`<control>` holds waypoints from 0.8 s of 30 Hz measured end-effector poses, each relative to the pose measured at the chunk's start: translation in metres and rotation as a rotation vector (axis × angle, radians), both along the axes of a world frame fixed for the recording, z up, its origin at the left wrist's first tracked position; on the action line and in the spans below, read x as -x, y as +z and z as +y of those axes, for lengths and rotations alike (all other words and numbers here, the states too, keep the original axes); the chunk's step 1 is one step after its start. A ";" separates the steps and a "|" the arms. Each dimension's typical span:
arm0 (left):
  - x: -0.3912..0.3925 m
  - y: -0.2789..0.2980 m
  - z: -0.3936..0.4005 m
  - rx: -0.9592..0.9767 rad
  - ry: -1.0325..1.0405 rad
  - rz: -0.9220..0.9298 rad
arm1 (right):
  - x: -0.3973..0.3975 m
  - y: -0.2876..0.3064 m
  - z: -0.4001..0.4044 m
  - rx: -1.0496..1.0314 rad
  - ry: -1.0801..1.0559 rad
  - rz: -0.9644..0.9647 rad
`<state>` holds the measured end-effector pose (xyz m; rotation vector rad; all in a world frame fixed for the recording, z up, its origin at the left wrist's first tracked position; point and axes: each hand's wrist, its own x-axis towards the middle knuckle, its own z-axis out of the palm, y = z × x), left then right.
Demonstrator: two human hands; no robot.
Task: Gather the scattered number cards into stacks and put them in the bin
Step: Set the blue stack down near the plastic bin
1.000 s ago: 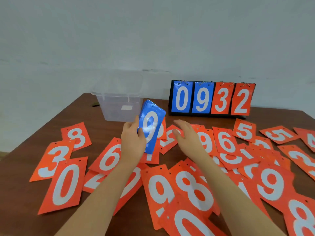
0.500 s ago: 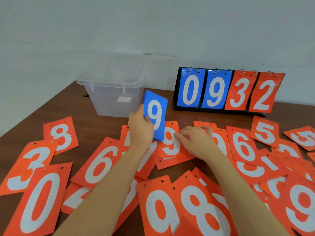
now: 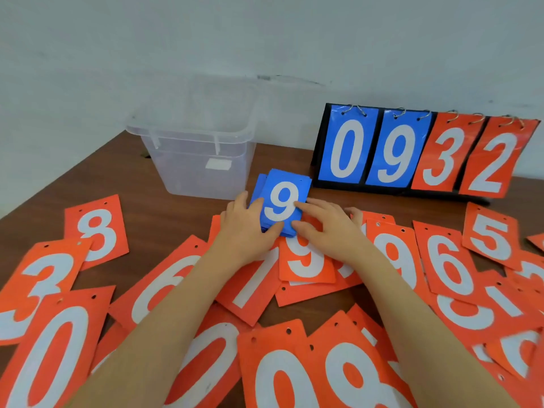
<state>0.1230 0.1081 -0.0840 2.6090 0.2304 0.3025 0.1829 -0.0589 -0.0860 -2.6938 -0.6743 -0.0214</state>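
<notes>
two hands on one small blue stack (image 3: 279, 203), top card a white 9. left hand (image 3: 247, 228) clamped on its left edge, thumb under the near corner, fingers curled behind. right hand (image 3: 326, 228) pressed against the right edge, fingertips (image 3: 298, 205) flat on the 9, thumb at the lower corner. half a second earlier held upright by the left hand alone, right hand down on the orange cards; now brought low and squared between both palms, a second blue card peeking out at the left. likely the tidying step before the drop.

just beyond the stack, toward the far left corner of the desk, clear bin (image 3: 191, 160), seemingly empty, near but not touching. to the right of it along the far edge, flip scoreboard (image 3: 424, 154) showing 0 9 3 2, upright on its black stand.

across the middle and near edge of the desk (image 3: 47, 189), orange cards (image 3: 306, 266) spread and overlapping: 8 and 3 toward the left edge, 6, 1 and 9 under the forearms, 6 and 5 toward the right edge, 0, 9 and 8 nearest. none of these gathered yet.

judged early in the task: one stack nearly ready, a short reach forward and left to the bin, most cards still loose.
</notes>
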 end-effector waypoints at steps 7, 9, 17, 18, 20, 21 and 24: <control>-0.005 0.005 0.014 -0.003 -0.141 0.105 | -0.010 0.000 0.016 0.015 0.034 0.047; -0.011 0.000 0.012 -0.020 -0.122 0.085 | -0.014 0.001 0.020 -0.004 0.024 0.072; 0.001 0.009 0.006 -0.116 -0.095 0.011 | 0.016 0.017 -0.006 -0.162 -0.056 -0.005; 0.010 0.012 0.003 -0.134 -0.101 -0.005 | 0.025 0.020 -0.013 -0.154 -0.056 -0.014; 0.030 0.019 -0.004 -0.176 -0.128 -0.010 | 0.046 0.024 -0.025 -0.139 -0.073 -0.034; 0.041 0.022 -0.009 -0.190 -0.143 -0.008 | 0.058 0.026 -0.029 -0.148 -0.095 -0.033; 0.076 0.029 -0.024 -0.154 -0.187 0.023 | 0.098 0.031 -0.041 -0.232 -0.158 -0.005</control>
